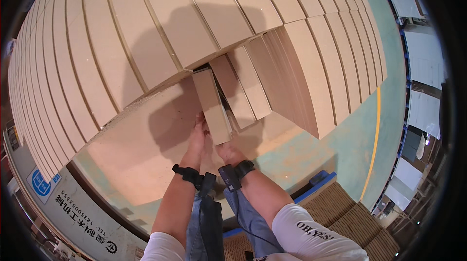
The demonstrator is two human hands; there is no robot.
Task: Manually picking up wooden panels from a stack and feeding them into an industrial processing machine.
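A narrow tan fibreboard piece [212,107], or a thin stack of them, slants toward me from a gap in the stacks. My left hand [197,132] is closed on its left side near the close end. My right hand [229,150] grips the close end from the right, its fingers partly hidden by the board. Just right of the piece lie similar boards [252,83], separated from it by a dark gap. The far end of the held piece reaches under the shadowed edge of the upper boards.
Tall rows of tan boards [214,8] fill the space ahead, with another stack [306,76] on the right. A grey machine panel [82,217] stands at the lower left. Corrugated brown material [345,217] lies at the lower right beside a blue edge. A yellow line [377,134] crosses the green floor.
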